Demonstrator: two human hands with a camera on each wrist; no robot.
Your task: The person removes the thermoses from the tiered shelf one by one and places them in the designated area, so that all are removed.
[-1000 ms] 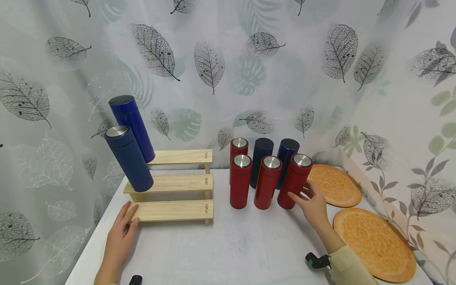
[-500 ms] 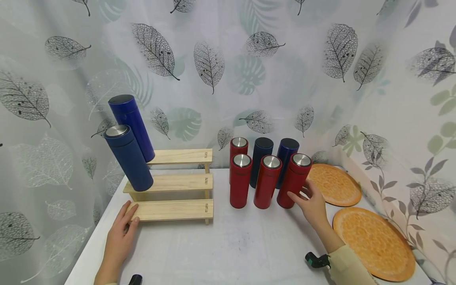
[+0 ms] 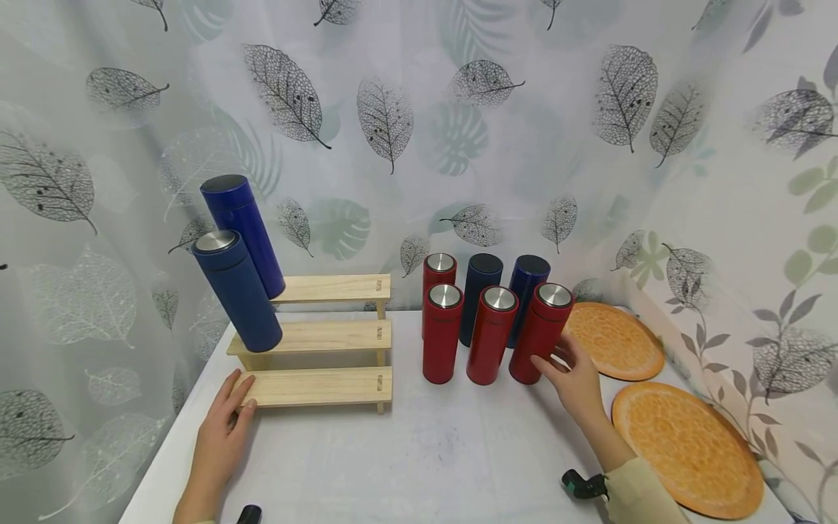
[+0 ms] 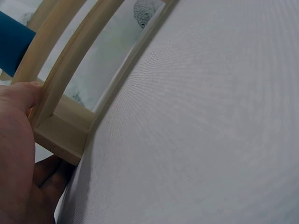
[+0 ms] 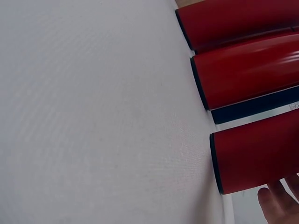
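In the head view, my left hand (image 3: 221,429) is at the left front corner of a three-tier wooden shelf (image 3: 321,387). It grips this end, thumb on the front edge and fingers along the side, as the left wrist view shows. On the shelf's left end stand a matte blue thermos flask (image 3: 242,298) with a steel lid and a glossy blue flask (image 3: 244,218) on the tier above. My right hand (image 3: 579,375) holds the lower part of a red thermos flask (image 3: 538,338) upright on the table. Its fingers (image 5: 275,198) touch that flask in the right wrist view.
Two more red flasks (image 3: 441,338) (image 3: 487,342) stand in front, left of the held one. Behind are a third red flask (image 3: 439,271), a dark blue one (image 3: 482,291) and a blue one (image 3: 527,280). Two pizza-like round mats (image 3: 684,447) lie at right.
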